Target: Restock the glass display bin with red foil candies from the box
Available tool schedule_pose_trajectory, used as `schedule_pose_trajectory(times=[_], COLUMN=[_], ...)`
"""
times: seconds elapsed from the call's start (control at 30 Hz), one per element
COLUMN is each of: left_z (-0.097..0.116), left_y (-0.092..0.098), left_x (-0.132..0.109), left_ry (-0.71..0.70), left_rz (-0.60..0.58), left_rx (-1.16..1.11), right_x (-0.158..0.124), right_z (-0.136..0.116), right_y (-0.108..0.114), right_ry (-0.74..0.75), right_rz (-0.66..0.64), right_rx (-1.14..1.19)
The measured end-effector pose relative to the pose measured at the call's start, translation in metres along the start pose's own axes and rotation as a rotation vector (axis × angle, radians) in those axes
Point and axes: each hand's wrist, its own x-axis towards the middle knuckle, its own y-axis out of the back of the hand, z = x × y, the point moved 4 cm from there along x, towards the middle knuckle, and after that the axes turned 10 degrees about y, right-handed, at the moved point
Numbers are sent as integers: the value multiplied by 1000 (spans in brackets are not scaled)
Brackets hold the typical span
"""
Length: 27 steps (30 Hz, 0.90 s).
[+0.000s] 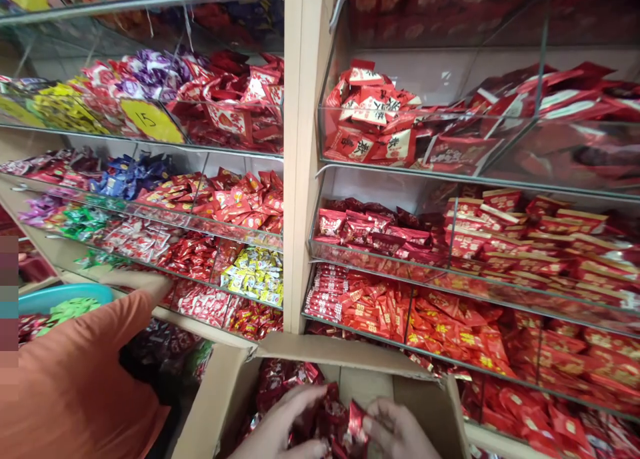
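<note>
A cardboard box (210, 406) stands open at the bottom of the view, with red-wrapped candies (280, 376) inside. Both hands reach into it. My left hand (280, 422) curves around a bunch of the candies, thumb apart from the fingers; its grip is partly hidden. Opposite it, my right hand (397, 429) pinches a shiny red candy wrapper (355, 419) between thumb and fingers. More dark red wrappers lie between the two hands, and the lower wrists run out of view.
Glass-fronted shelves of wrapped candies rise ahead, split by a wooden post (303, 159). A yellow price tag (150, 120) reads 15. At left, a person in an orange top (75, 386) stretches an arm toward the lower shelves, near a teal basin (65, 296).
</note>
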Motion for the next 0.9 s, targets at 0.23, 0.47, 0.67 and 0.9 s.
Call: schedule_pose_trajectory(times=[0.23, 0.47, 0.67, 0.9], left_z=[83, 92, 91, 87], left_y=[-13, -17, -22, -26], left_x=[31, 28, 32, 35], left_ry=[-124, -64, -70, 77], left_rz=[-109, -103, -75, -125], left_rx=[-425, -782, -878, -1114], right_x=[12, 19, 18, 16], right_z=[-96, -102, -107, -121], right_y=[17, 23, 25, 40], right_ry=[165, 261, 258, 305], right_rz=[97, 229, 318, 211], right_rx=[305, 413, 441, 217])
